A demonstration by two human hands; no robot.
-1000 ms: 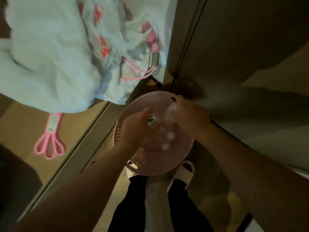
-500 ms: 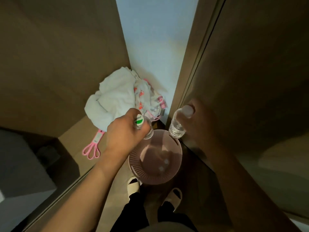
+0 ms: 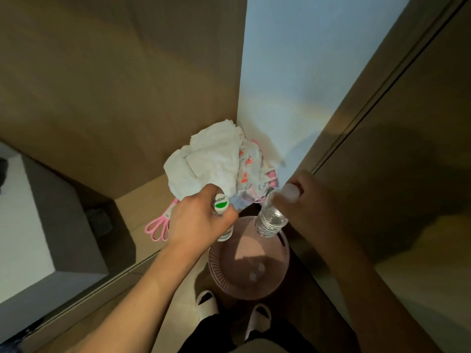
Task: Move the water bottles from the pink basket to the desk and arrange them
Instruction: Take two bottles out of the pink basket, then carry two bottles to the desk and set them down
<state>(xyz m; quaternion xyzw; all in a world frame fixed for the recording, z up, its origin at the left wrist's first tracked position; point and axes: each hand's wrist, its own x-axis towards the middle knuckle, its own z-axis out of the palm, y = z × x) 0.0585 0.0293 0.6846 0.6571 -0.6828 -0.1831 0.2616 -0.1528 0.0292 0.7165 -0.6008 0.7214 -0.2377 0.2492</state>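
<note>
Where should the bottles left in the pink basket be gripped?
By the neck under the cap, from straight above: the remaining bottles stand upright deep in the pink basket, showing only pale caps, and its walls block a side approach.

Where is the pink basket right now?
The pink basket sits on the floor low in the head view, just ahead of the white slippers, below both held bottles.
</note>
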